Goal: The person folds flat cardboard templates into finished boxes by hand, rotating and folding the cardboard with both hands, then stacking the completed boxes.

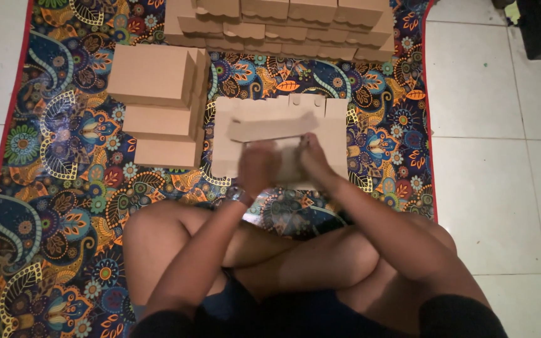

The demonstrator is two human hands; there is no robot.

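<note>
A flat brown cardboard box blank lies on a stack of similar blanks on the patterned mat in front of my crossed legs. My left hand presses on its near left part, blurred by motion. My right hand grips its near right part, and one flap is folded up across the middle. Both hands are on the cardboard.
Three folded brown boxes are stacked in steps to the left of the blank. Several more folded boxes are piled in rows at the mat's far edge. White floor tiles lie to the right and far left.
</note>
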